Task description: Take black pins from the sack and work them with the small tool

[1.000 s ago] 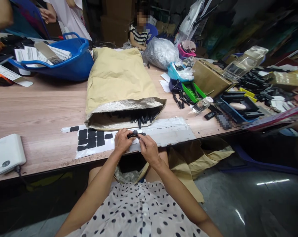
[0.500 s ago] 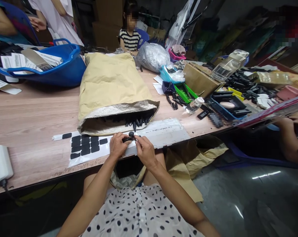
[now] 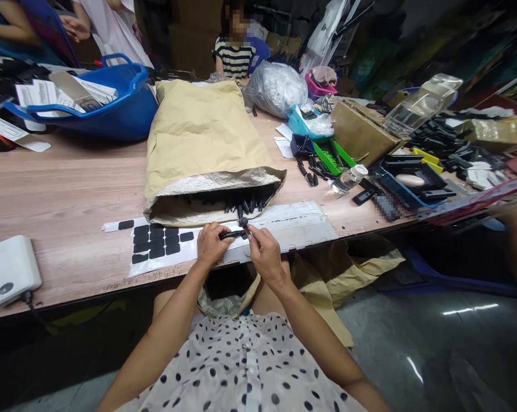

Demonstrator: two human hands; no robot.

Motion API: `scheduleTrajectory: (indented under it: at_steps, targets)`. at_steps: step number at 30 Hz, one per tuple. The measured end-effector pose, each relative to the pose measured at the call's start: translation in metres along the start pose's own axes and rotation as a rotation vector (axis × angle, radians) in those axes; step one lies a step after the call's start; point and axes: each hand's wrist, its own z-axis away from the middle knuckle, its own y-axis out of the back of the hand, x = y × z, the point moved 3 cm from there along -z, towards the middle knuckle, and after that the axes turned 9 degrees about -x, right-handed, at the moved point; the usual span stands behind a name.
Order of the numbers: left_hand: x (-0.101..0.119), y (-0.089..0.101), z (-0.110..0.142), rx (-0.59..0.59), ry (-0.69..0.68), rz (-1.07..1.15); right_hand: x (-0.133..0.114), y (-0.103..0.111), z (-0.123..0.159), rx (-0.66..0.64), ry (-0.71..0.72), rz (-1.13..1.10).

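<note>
In my left hand, closed near the table's front edge, is a slim black pen-shaped piece that points right. My right hand is closed, with thumb and finger pinched on a small black piece with a round knob. The knob stands just above the right end of the pen-shaped piece; whether they touch I cannot tell. Right behind both hands lies a tan paper sack, its mouth facing me and several black pen-shaped pieces inside. Left of my left hand, black rounded stickers sit on a white sheet.
A white power bank with a cable lies at the left. Behind it stands a blue basin with white boxes. On the right are a green tray, a small bottle and a cardboard box. Other people sit across the table.
My right hand has shifted right, away from my left, and the knob moved with it. More of the pen-shaped piece shows between my hands. The camera view swung left, then back right.
</note>
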Motion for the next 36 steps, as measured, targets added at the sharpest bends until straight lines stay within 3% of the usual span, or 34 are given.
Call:
scheduleTrajectory:
  at_steps: [10,19,23,28,32,36]
  targets:
    - [0.001,-0.001,-0.001,0.0,0.014,-0.01,0.001,-0.009,0.011,-0.062,-0.015,0.043]
    - [0.001,-0.001,0.001,-0.014,0.006,-0.032,0.007,0.01,0.002,0.059,-0.058,-0.027]
    - [0.0,-0.001,0.0,-0.021,-0.015,-0.05,0.027,0.02,0.0,0.131,-0.129,0.042]
    - [0.0,0.0,0.0,-0.025,-0.016,-0.076,0.07,0.034,-0.009,0.261,-0.254,0.247]
    - [0.001,0.0,0.001,-0.03,-0.013,-0.084,0.101,0.038,-0.02,0.24,-0.36,0.295]
    - [0.001,0.0,0.001,-0.025,-0.012,-0.097,0.111,0.034,-0.026,0.194,-0.421,0.292]
